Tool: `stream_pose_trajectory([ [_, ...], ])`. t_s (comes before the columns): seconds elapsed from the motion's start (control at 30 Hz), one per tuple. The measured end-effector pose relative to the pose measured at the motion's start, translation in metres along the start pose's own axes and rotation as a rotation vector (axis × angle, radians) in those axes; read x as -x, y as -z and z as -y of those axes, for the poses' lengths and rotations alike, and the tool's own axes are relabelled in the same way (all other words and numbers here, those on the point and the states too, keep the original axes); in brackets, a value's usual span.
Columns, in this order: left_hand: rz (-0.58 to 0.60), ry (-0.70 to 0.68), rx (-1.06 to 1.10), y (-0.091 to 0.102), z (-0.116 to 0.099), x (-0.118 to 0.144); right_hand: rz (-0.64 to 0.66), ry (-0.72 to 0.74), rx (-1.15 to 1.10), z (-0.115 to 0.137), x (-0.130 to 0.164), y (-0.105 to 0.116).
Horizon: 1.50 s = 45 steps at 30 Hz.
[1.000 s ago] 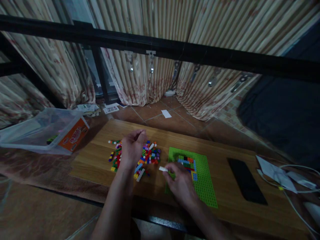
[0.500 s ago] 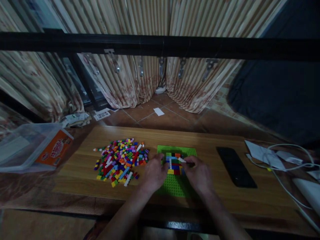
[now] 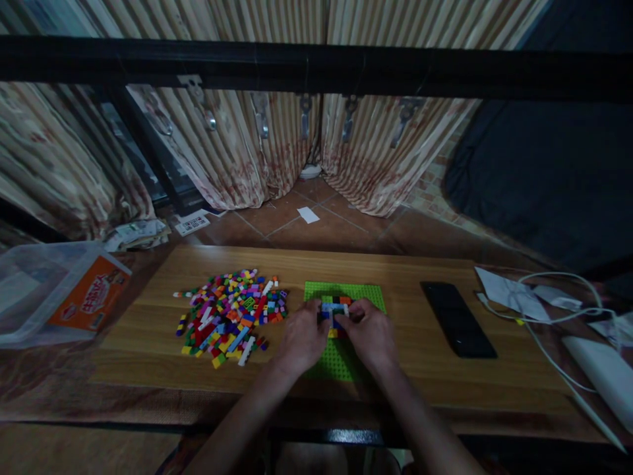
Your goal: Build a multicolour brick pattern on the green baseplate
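On the wooden table, a green baseplate (image 3: 368,291) carries a low block of colourful toy bricks (image 3: 334,332), with blue, yellow, red and orange pieces showing. My left hand (image 3: 302,336) is closed against the block's left side, its fingers and thumb at that edge. From the other side, my right hand (image 3: 370,335) pinches a small white toy brick (image 3: 345,308) at the block's right part. The fingers hide some of this brick, so I cannot tell if it is pressed down fully.
Left of the baseplate lies a heap of loose toy bricks (image 3: 237,313). A black phone-like slab (image 3: 457,320) rests to the right, with white cables (image 3: 548,275) and papers beyond it. At far left stands a clear plastic box (image 3: 59,257) with an orange label.
My right hand has moved left with the white brick, bringing it in over the block. My left hand stays at the block's left side. The whole view has shifted slightly.
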<state>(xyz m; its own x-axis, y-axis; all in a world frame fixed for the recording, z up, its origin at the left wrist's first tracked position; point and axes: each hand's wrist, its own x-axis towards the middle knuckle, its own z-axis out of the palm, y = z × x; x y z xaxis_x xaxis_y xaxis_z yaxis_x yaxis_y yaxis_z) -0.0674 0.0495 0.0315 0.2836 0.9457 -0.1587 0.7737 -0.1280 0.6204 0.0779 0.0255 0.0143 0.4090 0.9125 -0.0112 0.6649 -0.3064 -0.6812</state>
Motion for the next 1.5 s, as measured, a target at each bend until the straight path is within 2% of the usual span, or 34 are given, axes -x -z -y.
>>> stream_pose_trajectory([
  [0.6, 0.013, -0.029, -0.028, 0.001, 0.002, 0.001, 0.236, 0.090, -0.131, -0.010, -0.010, 0.017],
  [0.7, 0.006, -0.046, -0.037, -0.001, 0.004, 0.002, 0.229, 0.074, -0.133, -0.015, -0.013, 0.022],
  [0.93, -0.007, -0.068, -0.045, -0.006, 0.008, 0.000, 0.075, 0.004, -0.077, -0.023, -0.018, 0.019],
  [1.23, 0.021, -0.032, -0.073, -0.002, 0.003, 0.003, 0.124, -0.027, -0.087, -0.021, -0.021, 0.013],
  [1.5, -0.008, -0.079, -0.097, -0.005, 0.001, 0.004, 0.167, -0.002, -0.094, -0.025, -0.025, 0.012],
])
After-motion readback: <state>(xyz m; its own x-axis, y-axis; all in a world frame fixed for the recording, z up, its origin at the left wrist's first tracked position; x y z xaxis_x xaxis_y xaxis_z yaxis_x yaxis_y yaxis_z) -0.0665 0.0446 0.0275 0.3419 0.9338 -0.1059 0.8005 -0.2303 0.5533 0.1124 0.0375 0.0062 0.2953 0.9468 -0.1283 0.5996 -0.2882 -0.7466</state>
